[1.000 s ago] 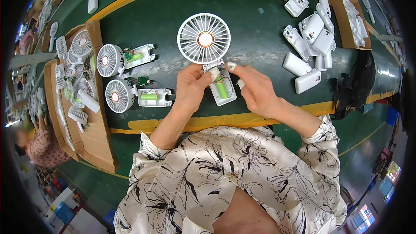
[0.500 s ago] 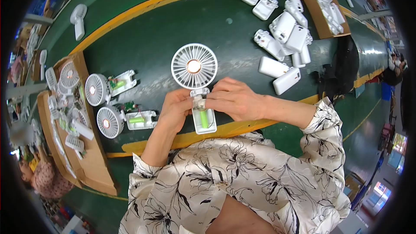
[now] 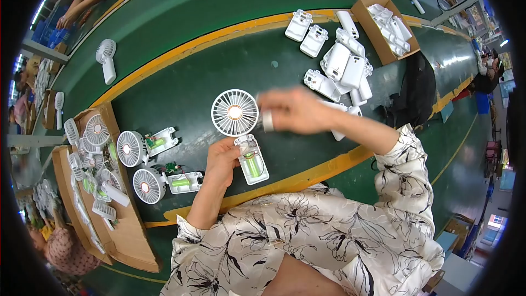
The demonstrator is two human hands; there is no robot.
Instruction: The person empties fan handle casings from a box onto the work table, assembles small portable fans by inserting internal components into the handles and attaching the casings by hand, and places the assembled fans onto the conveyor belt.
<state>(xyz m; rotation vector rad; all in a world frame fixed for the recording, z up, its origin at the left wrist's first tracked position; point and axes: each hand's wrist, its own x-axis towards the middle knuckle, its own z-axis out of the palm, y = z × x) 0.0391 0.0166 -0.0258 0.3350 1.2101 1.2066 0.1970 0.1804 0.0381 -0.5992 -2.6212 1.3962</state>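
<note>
My left hand is closed on a handheld fan, gripping the side of its opened white handle. A green battery cell and thin wires show inside the handle. The round fan head points away from me, above the handle. My right hand is in the air to the right of the fan head, smeared by motion. A small white patch shows at its fingertips; whether it is a held part or a finger covering, I cannot make out.
Two opened fans lie left of my left hand, beside a cardboard box of fans. White handle shells are piled at the right, near another box. Several fans lie on the green surface beyond the yellow edge.
My right hand has left the handle and moved up and to the right. My left hand still holds the fan. The camera view has shifted, showing more of the far side.
</note>
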